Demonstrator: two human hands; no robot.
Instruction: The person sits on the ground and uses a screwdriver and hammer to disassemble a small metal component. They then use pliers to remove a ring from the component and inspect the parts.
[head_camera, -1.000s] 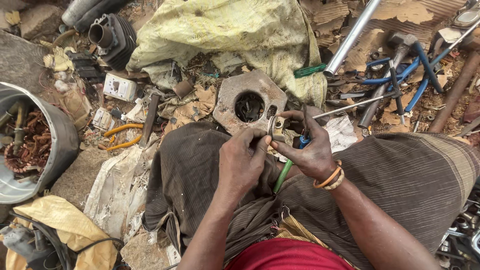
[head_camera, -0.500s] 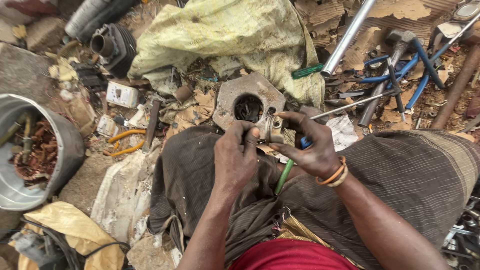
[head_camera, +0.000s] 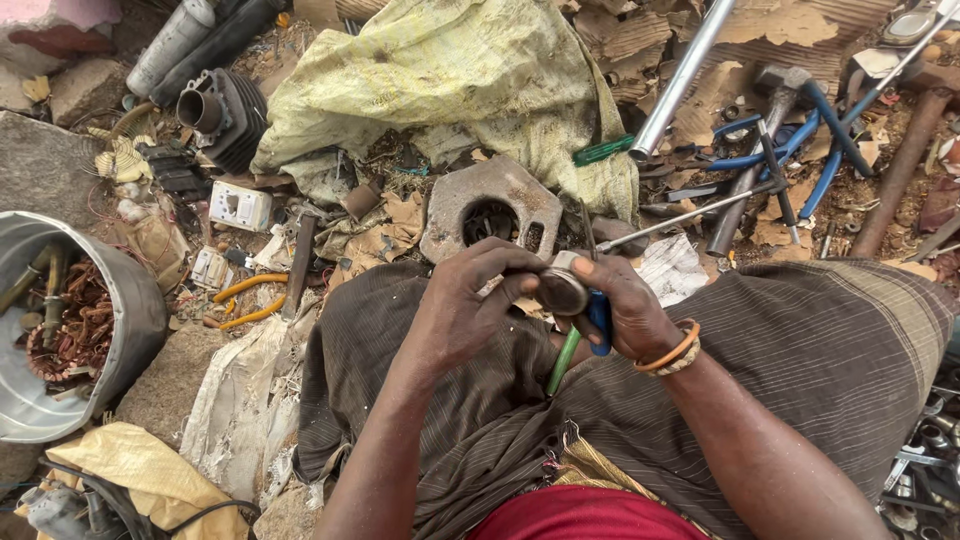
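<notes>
Here we look straight down on a lap draped in striped brown cloth (head_camera: 800, 340), both hands meeting over it near the centre of the scene. The left hand (head_camera: 465, 310) curls its fingers onto a small round metal part (head_camera: 562, 290), thumb and forefinger pinching the part's near edge. The right hand (head_camera: 625, 310), with an orange bangle (head_camera: 672, 352) at the wrist, closes around the same part from the right and also grips a tool with blue and green handles (head_camera: 582, 335); the green handle pokes out below the hand toward the lap. We cannot tell what the tool's working end is, since the fingers hide it

Just beyond the hands, on the ground, lies a flat grey metal plate with a round hole (head_camera: 490, 212). Farther off sits a crumpled yellow-green sack (head_camera: 450, 80). A shiny metal tube (head_camera: 682, 80) slants up on the far right, beside blue-handled bolt cutters (head_camera: 790, 150) and a hammer (head_camera: 775, 85)

On the far left rests a finned black engine cylinder (head_camera: 222, 115), with a white switch box (head_camera: 240, 205) nearer. At the left edge a metal bucket (head_camera: 130, 330) holds tangled copper wire (head_camera: 75, 330). Two orange-yellow handles (head_camera: 250, 300) lie between bucket and lap, amid torn cardboard and scrap
</notes>
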